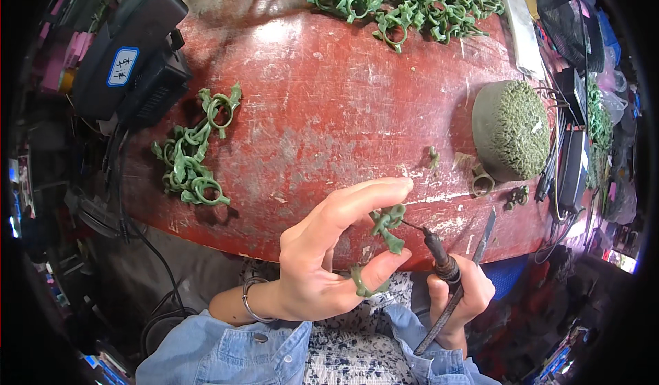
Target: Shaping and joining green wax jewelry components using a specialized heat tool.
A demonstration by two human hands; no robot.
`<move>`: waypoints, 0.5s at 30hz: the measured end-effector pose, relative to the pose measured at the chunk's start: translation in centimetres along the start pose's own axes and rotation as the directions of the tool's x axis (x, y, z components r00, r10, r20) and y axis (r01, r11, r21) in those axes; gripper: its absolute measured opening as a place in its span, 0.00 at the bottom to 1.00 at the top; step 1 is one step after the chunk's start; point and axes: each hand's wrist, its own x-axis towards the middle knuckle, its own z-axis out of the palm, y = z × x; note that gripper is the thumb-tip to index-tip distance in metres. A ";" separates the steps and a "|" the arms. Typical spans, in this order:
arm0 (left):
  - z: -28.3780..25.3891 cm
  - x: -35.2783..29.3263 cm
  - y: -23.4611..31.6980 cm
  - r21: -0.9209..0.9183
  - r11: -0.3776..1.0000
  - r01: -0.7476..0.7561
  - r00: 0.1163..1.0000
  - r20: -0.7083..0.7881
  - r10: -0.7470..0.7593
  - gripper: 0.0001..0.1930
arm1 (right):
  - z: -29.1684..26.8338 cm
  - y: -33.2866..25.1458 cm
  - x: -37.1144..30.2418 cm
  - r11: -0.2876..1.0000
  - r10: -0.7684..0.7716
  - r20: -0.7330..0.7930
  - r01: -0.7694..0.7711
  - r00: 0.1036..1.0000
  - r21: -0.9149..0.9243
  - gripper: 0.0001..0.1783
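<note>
Between thumb and fingers, my left hand [329, 247] pinches a small, twisted green wax piece [389, 228] above the table's near edge. A green ring-shaped band [360, 282] sits around that thumb. My right hand [461, 299] grips a wax pen [443, 256] with a dark handle; its thin tip points left and reaches close to the wax piece, though whether they touch I cannot tell. A slim metal blade-like tool [485, 234] also runs through the right hand, its flat end sticking up past the knuckles.
A cluster of green wax rings [192, 155] lies left on the red table [309, 110]; a large pile [412, 4] is at the back. On the right stand a rough-topped round green block [511, 131] and a loose ring [482, 182]. Black devices [130, 55] and cables fill the left edge.
</note>
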 end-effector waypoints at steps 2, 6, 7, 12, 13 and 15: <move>0.5 0.0 -0.1 -0.025 1.000 0.002 0.998 -0.067 -0.004 0.26 | -0.1 0.0 0.0 1.000 -0.008 -0.001 0.008 1.000 -0.005 0.19; 0.6 0.0 -0.2 -0.044 0.999 0.004 0.990 -0.138 -0.011 0.25 | -0.2 -0.1 0.1 1.000 0.002 0.034 -0.001 0.999 -0.020 0.19; 0.6 -0.1 -0.3 -0.045 0.999 0.006 0.990 -0.138 -0.012 0.25 | -0.2 -0.1 0.1 1.000 0.003 0.039 -0.002 0.999 -0.019 0.19; -0.1 0.1 0.0 0.014 1.000 -0.002 1.000 0.008 0.002 0.28 | -0.3 -0.1 0.1 1.000 -0.002 0.045 0.004 0.999 -0.028 0.19; 0.0 0.1 0.0 0.012 1.000 -0.001 1.000 0.009 0.001 0.28 | -0.4 -0.1 0.2 1.000 -0.004 0.049 0.006 0.999 -0.031 0.19; -0.1 0.1 0.0 0.013 1.000 0.017 1.000 0.007 -0.018 0.28 | -0.3 -0.1 0.2 0.999 -0.001 0.050 0.002 0.999 -0.034 0.19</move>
